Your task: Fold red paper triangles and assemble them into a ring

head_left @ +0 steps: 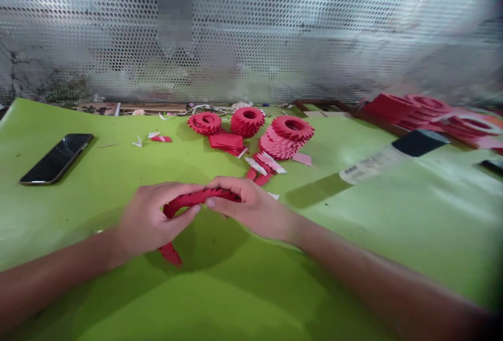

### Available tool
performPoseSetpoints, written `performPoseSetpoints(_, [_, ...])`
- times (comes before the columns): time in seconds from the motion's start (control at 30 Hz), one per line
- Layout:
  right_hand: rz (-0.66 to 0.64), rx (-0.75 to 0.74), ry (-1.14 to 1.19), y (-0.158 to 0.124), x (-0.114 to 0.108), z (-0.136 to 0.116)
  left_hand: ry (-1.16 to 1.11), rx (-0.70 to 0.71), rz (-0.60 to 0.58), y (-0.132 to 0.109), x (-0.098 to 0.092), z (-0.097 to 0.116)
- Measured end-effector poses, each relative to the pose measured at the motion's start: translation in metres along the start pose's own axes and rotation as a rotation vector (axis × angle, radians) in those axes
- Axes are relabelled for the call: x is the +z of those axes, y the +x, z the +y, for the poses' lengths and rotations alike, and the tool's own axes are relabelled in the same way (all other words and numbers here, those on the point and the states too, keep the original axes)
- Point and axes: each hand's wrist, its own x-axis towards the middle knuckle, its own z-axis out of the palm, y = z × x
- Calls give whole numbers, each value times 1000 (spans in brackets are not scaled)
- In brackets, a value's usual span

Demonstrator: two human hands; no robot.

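Both hands meet low over a green table (243,288). My left hand (151,220) and my right hand (251,206) are closed on the two ends of a curved chain of folded red paper pieces (188,199). The chain arches between the thumbs, and its tail (171,253) hangs below my left palm. Beyond the hands lie loose folded red and white paper pieces (262,165).
Finished red paper rings (291,134) stand at the back centre, with more rings (428,110) at the far right. A black phone (57,157) lies at the left. A bottle with a black cap (393,155) lies on its side at the right. A perforated metal screen (251,32) closes the back.
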Motion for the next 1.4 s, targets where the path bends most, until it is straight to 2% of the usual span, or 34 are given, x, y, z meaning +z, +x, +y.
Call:
performPoseSetpoints(0.1, [32, 3, 5, -2, 1, -2, -92, -140, 28, 0, -1, 0])
performPoseSetpoints(0.23, [110, 23, -128, -2, 1, -4, -132, -284, 34, 0, -1, 2])
performPoseSetpoints(0.43, [204, -31, -92, 0, 11, -3, -183, -352, 20, 1, 2, 6])
performPoseSetpoints(0.53, [176, -27, -94, 0, 7, -2, -180, -382, -77, 2, 0, 3])
performPoseSetpoints(0.57, [150, -18, -103, 0, 3, -1, -171, -350, -103, 2, -2, 0])
performPoseSetpoints(0.63, [89, 11, -116, 1, -9, 0, -134, -163, -101, 2, -6, -10])
performPoseSetpoints(0.73, [33, 55, -109, 5, -28, 1, -9, 358, -86, 1, -15, -31])
performPoseSetpoints(0.77, [31, 53, -104, 7, -32, 1, 60, 457, -148, 0, -18, -37])
performPoseSetpoints(0.87, [14, 45, -126, 8, -38, -1, 159, 579, -221, -2, -21, -41])
performPoseSetpoints(0.93, [-22, 56, -154, 7, -36, -4, 84, 472, -213, -3, -18, -35])
performPoseSetpoints(0.97, [-32, 60, -150, 5, -33, -6, 18, 346, -205, -2, -16, -30])
performPoseSetpoints(1.03, [-29, 41, -80, 1, -28, -9, -96, -3, -268, 0, -11, -21])
performPoseSetpoints(1.1, [-7, -26, 40, -1, -25, -10, -164, -216, -310, 2, -8, -17])
performPoseSetpoints(1.2, [65, -151, 144, -1, -25, -8, -324, -347, -231, 4, -7, -21])
performPoseSetpoints(1.27, [128, -207, 129, 2, -24, -4, -404, -392, -227, 4, -6, -27])
performPoseSetpoints(1.33, [132, -199, 106, 5, -22, 1, -438, -383, -317, 3, -4, -29])
performPoseSetpoints(1.4, [78, -160, 86, 7, -20, 3, -411, -358, -416, 2, -1, -27])
